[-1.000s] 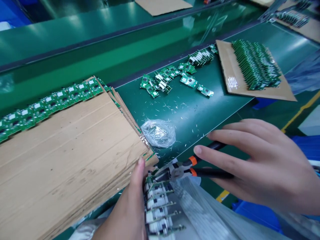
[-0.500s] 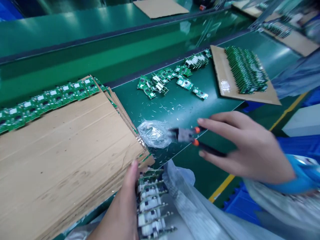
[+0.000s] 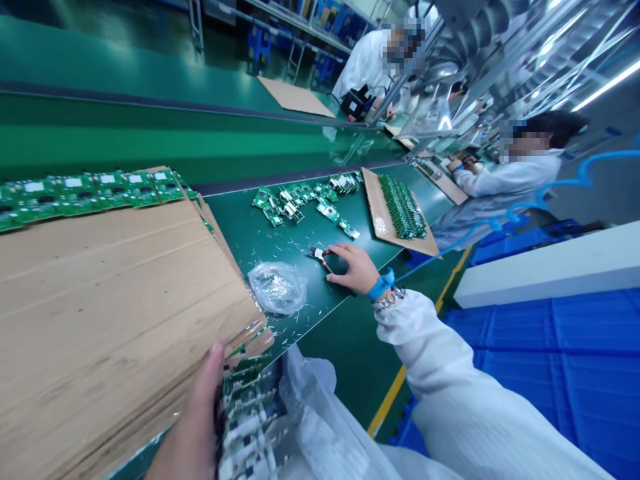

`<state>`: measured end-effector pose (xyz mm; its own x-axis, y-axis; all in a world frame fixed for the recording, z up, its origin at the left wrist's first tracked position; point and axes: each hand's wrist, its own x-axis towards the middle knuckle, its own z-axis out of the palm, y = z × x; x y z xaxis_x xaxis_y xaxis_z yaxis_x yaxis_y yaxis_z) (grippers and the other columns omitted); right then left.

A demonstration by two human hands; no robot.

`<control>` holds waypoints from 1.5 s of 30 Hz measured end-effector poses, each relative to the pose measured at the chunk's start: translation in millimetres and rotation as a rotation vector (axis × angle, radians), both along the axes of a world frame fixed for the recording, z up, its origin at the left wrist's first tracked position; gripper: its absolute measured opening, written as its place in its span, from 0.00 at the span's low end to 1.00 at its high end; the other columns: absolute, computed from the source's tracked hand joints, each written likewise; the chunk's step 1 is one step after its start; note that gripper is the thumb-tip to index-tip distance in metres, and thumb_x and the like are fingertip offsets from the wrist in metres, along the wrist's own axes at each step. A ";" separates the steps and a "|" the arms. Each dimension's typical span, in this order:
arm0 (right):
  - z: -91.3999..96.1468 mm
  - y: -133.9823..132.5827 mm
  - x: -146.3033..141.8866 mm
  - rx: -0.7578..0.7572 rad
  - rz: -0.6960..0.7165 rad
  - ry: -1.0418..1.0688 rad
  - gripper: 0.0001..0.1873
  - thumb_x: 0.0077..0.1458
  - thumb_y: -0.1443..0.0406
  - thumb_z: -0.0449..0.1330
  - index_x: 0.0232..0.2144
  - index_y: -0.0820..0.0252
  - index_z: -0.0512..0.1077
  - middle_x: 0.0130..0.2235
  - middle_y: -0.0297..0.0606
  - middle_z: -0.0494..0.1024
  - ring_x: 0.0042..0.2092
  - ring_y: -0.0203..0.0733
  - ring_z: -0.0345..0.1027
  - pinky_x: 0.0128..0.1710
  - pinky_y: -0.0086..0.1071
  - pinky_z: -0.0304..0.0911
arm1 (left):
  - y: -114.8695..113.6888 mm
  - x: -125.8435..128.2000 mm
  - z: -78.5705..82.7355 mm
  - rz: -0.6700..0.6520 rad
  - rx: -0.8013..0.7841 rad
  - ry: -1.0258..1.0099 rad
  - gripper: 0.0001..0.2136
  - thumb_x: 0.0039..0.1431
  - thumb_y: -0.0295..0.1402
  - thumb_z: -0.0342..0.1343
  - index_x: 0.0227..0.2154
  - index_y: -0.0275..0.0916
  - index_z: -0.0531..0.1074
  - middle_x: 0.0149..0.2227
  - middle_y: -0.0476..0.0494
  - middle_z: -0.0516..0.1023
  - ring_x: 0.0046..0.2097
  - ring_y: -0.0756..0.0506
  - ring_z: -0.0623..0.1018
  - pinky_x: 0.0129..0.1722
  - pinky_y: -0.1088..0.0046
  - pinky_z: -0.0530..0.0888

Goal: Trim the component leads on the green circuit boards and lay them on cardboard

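My left hand [image 3: 187,427] is at the bottom, its thumb up against the cardboard stack, holding a row of circuit boards [image 3: 250,427] upright beside it; its other fingers are hidden. Over the bench's front edge my right hand [image 3: 356,270] has its fingers round the handles of black-and-orange side cutters [image 3: 319,254]. The cutters point left, jaws low over the green bench top. A clear plastic bag [image 3: 277,288] with bits of cut wire lies between the two hands. Loose circuit boards [image 3: 327,211] lie beyond the cutters.
A cardboard stack [image 3: 115,293] with boards [image 3: 107,190] along its far edge fills the left. A cardboard sheet [image 3: 380,220] carries upright rows of boards [image 3: 403,207]. Wire clippings litter the bench [image 3: 240,233]. Two co-workers [image 3: 363,63] sit farther off. A blue cord [image 3: 465,233] runs from my right wrist.
My right hand has moved away from me with the cutters, from beside the plastic bag toward the loose boards. The view has tilted up, showing co-workers. My left hand still holds the boards.
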<state>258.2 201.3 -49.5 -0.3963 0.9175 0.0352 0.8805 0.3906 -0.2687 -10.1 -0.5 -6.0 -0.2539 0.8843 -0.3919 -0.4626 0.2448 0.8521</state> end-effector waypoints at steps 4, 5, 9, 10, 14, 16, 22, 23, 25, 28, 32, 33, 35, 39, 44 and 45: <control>44.8 -53.8 -49.1 -0.054 0.041 0.417 0.24 0.52 0.53 0.57 0.47 0.62 0.68 0.42 0.46 0.74 0.44 0.44 0.69 0.45 0.41 0.64 | -19.1 -6.4 19.9 0.036 0.032 0.368 0.37 0.29 0.33 0.69 0.50 0.50 0.68 0.45 0.45 0.76 0.58 0.27 0.64 0.54 0.50 0.66; 56.9 -74.5 -65.0 -0.253 0.124 0.626 0.23 0.53 0.51 0.56 0.45 0.61 0.69 0.38 0.43 0.74 0.38 0.40 0.70 0.39 0.37 0.66 | -21.5 -8.2 25.1 0.057 0.027 0.468 0.42 0.29 0.34 0.69 0.54 0.49 0.64 0.48 0.43 0.74 0.59 0.26 0.62 0.55 0.51 0.64; 85.7 -145.0 -132.9 -0.973 0.393 0.929 0.35 0.45 0.45 0.61 0.48 0.62 0.66 0.34 0.39 0.73 0.31 0.35 0.68 0.31 0.29 0.64 | -21.2 -22.3 44.1 0.146 -0.062 0.805 0.50 0.36 0.42 0.65 0.63 0.42 0.46 0.58 0.35 0.63 0.58 0.24 0.62 0.56 0.46 0.58; 87.4 -154.4 -150.0 -1.022 0.398 0.931 0.35 0.43 0.45 0.62 0.46 0.63 0.67 0.33 0.38 0.72 0.31 0.34 0.67 0.31 0.28 0.64 | -20.7 -27.7 47.6 0.175 -0.095 0.905 0.50 0.38 0.43 0.64 0.64 0.42 0.44 0.59 0.33 0.60 0.57 0.23 0.63 0.55 0.45 0.58; 86.4 -162.4 -210.7 -0.973 0.327 0.837 0.26 0.43 0.47 0.63 0.35 0.62 0.68 0.28 0.33 0.69 0.30 0.34 0.63 0.29 0.26 0.60 | -26.3 -50.8 52.4 0.246 -0.102 1.207 0.44 0.47 0.40 0.61 0.64 0.41 0.43 0.55 0.28 0.64 0.52 0.22 0.67 0.46 0.46 0.65; 87.9 -159.9 -232.3 -0.905 0.316 0.765 0.23 0.44 0.49 0.64 0.33 0.61 0.68 0.27 0.32 0.69 0.30 0.34 0.62 0.29 0.26 0.59 | -33.0 -62.4 49.9 0.309 -0.042 1.218 0.43 0.45 0.37 0.61 0.63 0.39 0.47 0.51 0.29 0.67 0.51 0.22 0.68 0.46 0.48 0.65; 99.2 -160.2 -264.8 -0.910 0.451 0.664 0.18 0.46 0.53 0.63 0.26 0.60 0.65 0.25 0.31 0.68 0.29 0.33 0.61 0.28 0.26 0.58 | -53.2 -101.8 43.8 0.315 -0.010 0.955 0.52 0.31 0.35 0.69 0.63 0.41 0.50 0.53 0.31 0.67 0.54 0.23 0.66 0.52 0.50 0.62; 101.1 -160.5 -268.3 -0.966 0.481 0.661 0.18 0.46 0.53 0.62 0.26 0.61 0.64 0.23 0.30 0.67 0.27 0.32 0.60 0.27 0.25 0.57 | -56.1 -107.9 44.7 0.290 -0.016 0.909 0.54 0.29 0.35 0.70 0.63 0.41 0.50 0.53 0.32 0.67 0.53 0.23 0.67 0.51 0.50 0.63; 104.7 -160.8 -275.5 -1.123 0.521 0.669 0.18 0.46 0.53 0.62 0.25 0.61 0.63 0.21 0.28 0.66 0.24 0.29 0.58 0.24 0.24 0.56 | -61.1 -118.0 47.6 0.307 -0.028 0.803 0.55 0.25 0.34 0.71 0.62 0.43 0.53 0.49 0.35 0.71 0.49 0.26 0.71 0.48 0.53 0.67; 110.0 -160.9 -286.7 -1.298 0.506 0.647 0.17 0.47 0.55 0.61 0.23 0.62 0.64 0.20 0.27 0.66 0.22 0.27 0.58 0.23 0.22 0.55 | -66.4 -129.0 51.1 0.370 -0.031 0.648 0.53 0.24 0.32 0.72 0.60 0.43 0.58 0.38 0.40 0.76 0.40 0.32 0.75 0.38 0.61 0.72; 114.1 -159.2 -299.3 -1.375 0.491 0.593 0.18 0.46 0.53 0.61 0.25 0.64 0.67 0.22 0.30 0.69 0.24 0.27 0.64 0.24 0.21 0.58 | -70.3 -141.4 46.6 0.276 0.043 0.374 0.54 0.29 0.31 0.71 0.63 0.43 0.50 0.31 0.43 0.78 0.29 0.41 0.77 0.26 0.71 0.72; 114.4 -158.2 -302.0 -1.395 0.495 0.590 0.19 0.46 0.52 0.61 0.27 0.64 0.67 0.23 0.30 0.69 0.25 0.27 0.64 0.24 0.20 0.58 | -71.1 -144.1 44.4 0.264 0.069 0.293 0.53 0.31 0.31 0.70 0.63 0.44 0.49 0.31 0.44 0.78 0.28 0.43 0.77 0.25 0.72 0.72; 114.5 -155.4 -307.4 -1.420 0.509 0.569 0.20 0.45 0.51 0.61 0.27 0.64 0.67 0.23 0.31 0.70 0.25 0.27 0.65 0.25 0.21 0.59 | -72.6 -148.3 40.0 0.291 0.121 0.143 0.49 0.36 0.33 0.69 0.63 0.46 0.49 0.32 0.46 0.78 0.29 0.45 0.77 0.27 0.74 0.73; 113.9 -147.3 -320.3 -1.520 0.561 0.555 0.13 0.47 0.58 0.60 0.25 0.65 0.67 0.24 0.32 0.71 0.26 0.28 0.67 0.26 0.22 0.61 | -75.0 -154.0 32.6 0.401 0.183 -0.173 0.46 0.42 0.34 0.67 0.63 0.47 0.47 0.35 0.45 0.79 0.37 0.41 0.79 0.33 0.71 0.76; 113.6 -135.4 -339.7 -1.623 0.577 0.604 0.10 0.46 0.65 0.57 0.33 0.65 0.69 0.24 0.32 0.73 0.23 0.29 0.69 0.23 0.21 0.62 | -76.7 -166.9 21.9 0.524 0.218 -0.370 0.38 0.42 0.30 0.66 0.59 0.47 0.58 0.36 0.43 0.80 0.30 0.43 0.79 0.25 0.71 0.76; 114.4 -132.8 -344.4 -1.618 0.576 0.607 0.09 0.46 0.66 0.57 0.32 0.65 0.69 0.25 0.33 0.73 0.23 0.29 0.69 0.22 0.20 0.62 | -77.3 -170.5 20.7 0.551 0.226 -0.388 0.37 0.40 0.30 0.66 0.57 0.47 0.61 0.36 0.44 0.80 0.28 0.45 0.78 0.24 0.73 0.76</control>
<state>-86.2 68.6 64.8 -0.9129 -0.0407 -0.4062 0.3921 -0.3648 -0.8445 -180.6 -77.8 14.6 -0.5668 0.7379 -0.3664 -0.7486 -0.2756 0.6030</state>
